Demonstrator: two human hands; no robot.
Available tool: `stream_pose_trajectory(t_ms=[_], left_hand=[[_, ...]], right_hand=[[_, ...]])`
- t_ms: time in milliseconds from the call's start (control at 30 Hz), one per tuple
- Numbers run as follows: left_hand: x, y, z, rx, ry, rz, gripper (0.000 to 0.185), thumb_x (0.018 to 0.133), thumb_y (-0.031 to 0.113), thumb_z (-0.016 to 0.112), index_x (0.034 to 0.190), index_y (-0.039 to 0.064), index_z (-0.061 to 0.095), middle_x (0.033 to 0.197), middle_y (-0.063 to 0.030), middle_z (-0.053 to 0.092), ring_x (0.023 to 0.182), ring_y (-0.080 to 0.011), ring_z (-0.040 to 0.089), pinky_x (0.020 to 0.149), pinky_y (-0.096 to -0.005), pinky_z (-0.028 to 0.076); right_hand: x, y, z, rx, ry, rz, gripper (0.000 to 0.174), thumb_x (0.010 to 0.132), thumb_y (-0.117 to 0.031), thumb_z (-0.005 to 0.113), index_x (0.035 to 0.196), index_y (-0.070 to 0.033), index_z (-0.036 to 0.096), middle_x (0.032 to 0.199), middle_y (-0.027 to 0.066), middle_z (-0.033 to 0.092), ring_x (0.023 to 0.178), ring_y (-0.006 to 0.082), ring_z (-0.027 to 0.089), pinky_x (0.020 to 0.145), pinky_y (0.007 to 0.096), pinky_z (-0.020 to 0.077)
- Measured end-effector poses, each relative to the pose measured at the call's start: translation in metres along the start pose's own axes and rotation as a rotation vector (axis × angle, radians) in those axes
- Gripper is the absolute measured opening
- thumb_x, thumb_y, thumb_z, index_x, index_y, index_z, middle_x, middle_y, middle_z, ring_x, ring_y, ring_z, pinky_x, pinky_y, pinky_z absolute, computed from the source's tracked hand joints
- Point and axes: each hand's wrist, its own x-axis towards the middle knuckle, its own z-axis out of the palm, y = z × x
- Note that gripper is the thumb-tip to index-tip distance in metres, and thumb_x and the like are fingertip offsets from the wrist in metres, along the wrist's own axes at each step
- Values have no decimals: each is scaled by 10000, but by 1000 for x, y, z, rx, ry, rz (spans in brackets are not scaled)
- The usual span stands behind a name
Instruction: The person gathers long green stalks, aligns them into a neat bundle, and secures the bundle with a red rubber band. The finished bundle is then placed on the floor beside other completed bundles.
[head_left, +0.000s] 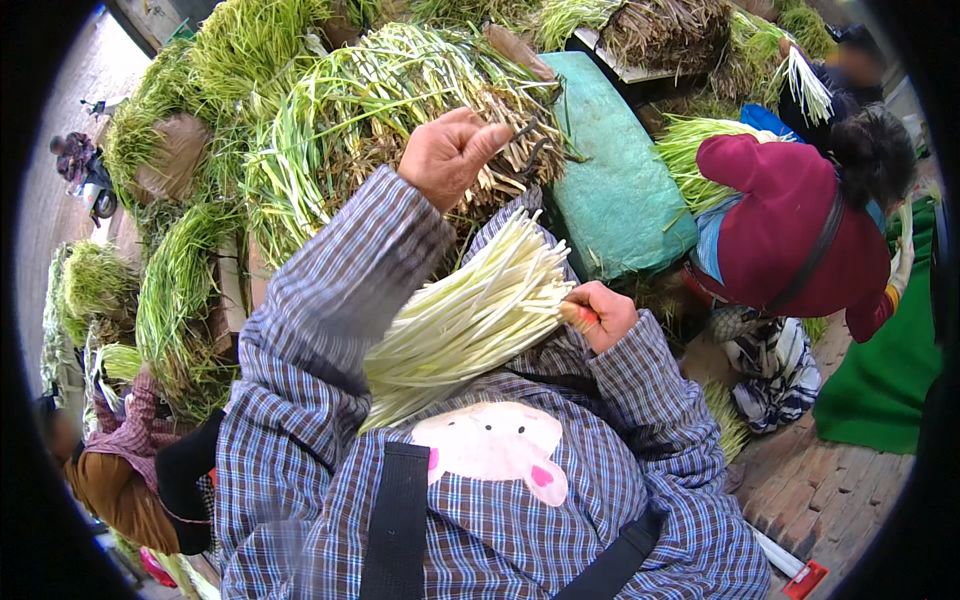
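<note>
A thick bundle of pale, cleaned garlic shoots (480, 307) lies across my lap, white ends towards the right. At those ends my right hand (604, 319) has its fingers pinched on stalk tips; a bright red-orange patch shows on a finger. My left hand (450, 157) is raised over the root side of a heap of uncleaned green shoots (330, 142), fingers curled and thumb pointing right. Nothing shows in it, though its palm is hidden. Brown roots (517, 142) with dark strips on them lie just right of that hand.
A teal wrapped block (615, 165) stands right of the heap. Beyond it, a person in a maroon top (795, 217) bends over shoots. Another person (135, 480) sits at lower left. More green bundles (180, 277) line the left. Green cloth (885, 375) covers part of the brick floor (832, 495).
</note>
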Motion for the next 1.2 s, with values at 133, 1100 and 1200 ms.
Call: stream_pose_trajectory(t_ms=[133,1100,1200], left_hand=[[-19,-47,3,263,-344,-144,775,790,420,698,1332,-30,374,1441,-248,243,1254,-388,399,1061,-455,378],[-100,-82,55,-635,-470,-503,904,717,307,798,1385,-42,300,1316,-167,500,1211,-219,485,1055,-337,350],[-105,-90,50,-597,-379,-487,1115,652,369,862,1437,-11,168,1323,-222,399,1246,-296,415,1077,-416,311]], right_hand=[[-13,-11,-12,145,78,179,305,995,-299,480,934,-17,577,698,23,584,630,90,526,596,231,430],[16,27,38,7,-428,-151,377,973,-380,452,1217,-136,605,1220,108,591,1182,279,504,992,396,340],[23,11,20,63,-575,164,370,980,-355,458,1093,-39,614,970,125,667,946,282,627,846,386,470]])
